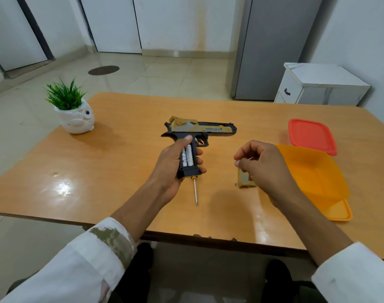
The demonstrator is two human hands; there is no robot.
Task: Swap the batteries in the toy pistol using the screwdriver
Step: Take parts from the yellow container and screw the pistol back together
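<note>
My left hand (169, 169) grips the toy pistol (208, 129) by its handle, barrel pointing right, just above the table. The handle's side is uncovered and two white batteries (187, 155) sit in the compartment. The screwdriver (195, 191) lies on the table below the pistol's butt, thin shaft pointing toward me, its handle mostly hidden. My right hand (263, 165) hovers to the right with fingers curled and thumb against the forefinger; I see nothing plainly between them. Under it lies the tan battery cover (243, 181), with a tiny screw (235, 184) beside it.
The wooden table (121, 160) carries a tilted orange container (313, 171) on an orange lid (339, 212) at the right, and a red lid (311, 135) behind it. A potted plant (74, 112) stands at the far left. A white cabinet (317, 84) is beyond the table.
</note>
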